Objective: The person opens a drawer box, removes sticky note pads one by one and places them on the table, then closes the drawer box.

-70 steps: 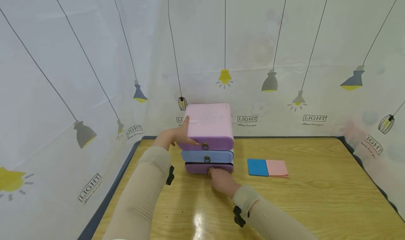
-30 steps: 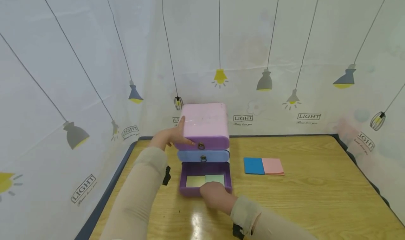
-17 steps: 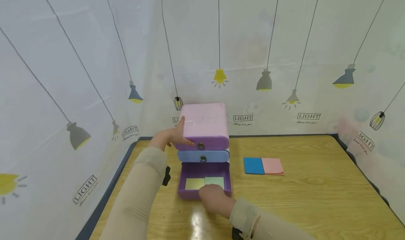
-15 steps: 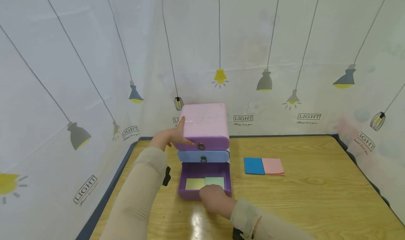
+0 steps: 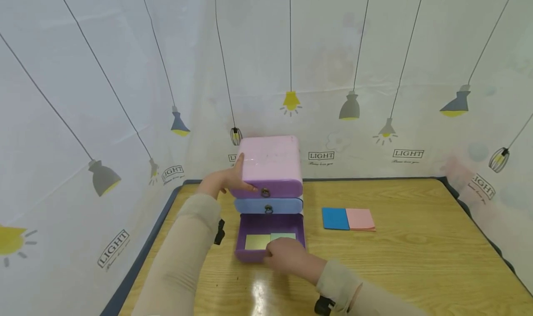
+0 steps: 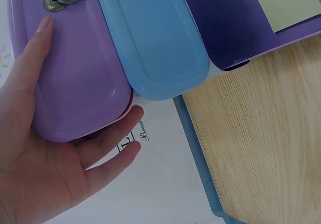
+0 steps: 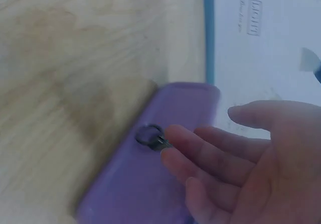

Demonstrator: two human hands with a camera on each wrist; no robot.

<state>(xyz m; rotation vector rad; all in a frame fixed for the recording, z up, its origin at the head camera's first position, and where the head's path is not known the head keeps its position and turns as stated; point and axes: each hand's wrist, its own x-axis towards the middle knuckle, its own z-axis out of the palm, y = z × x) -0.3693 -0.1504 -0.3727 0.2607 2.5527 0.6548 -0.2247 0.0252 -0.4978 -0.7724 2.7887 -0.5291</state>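
Note:
A small chest of drawers (image 5: 270, 158) has a pink top, a purple upper drawer, a blue middle drawer (image 5: 258, 205) and a purple bottom drawer (image 5: 245, 255). The bottom drawer is pulled out, with a yellow sticky-note pad (image 5: 257, 242) and a pale green one (image 5: 287, 236) inside. My left hand (image 5: 229, 179) grips the chest's upper left corner, its thumb lying on the upper drawer's front. Just off the bottom drawer's front is my right hand (image 5: 289, 257), fingers loosely bent and thumb apart. Its fingertips are beside the metal ring pull (image 7: 149, 134), holding nothing.
To the right of the chest, a blue pad (image 5: 335, 219) and a pink pad (image 5: 360, 219) lie side by side on the wooden table (image 5: 416, 256). Behind rises a white backdrop (image 5: 325, 52) printed with lamps.
The bottom drawer has come out toward me, exposing the two pads. My right hand has let go of its ring pull and shifted slightly right. My left hand keeps its hold.

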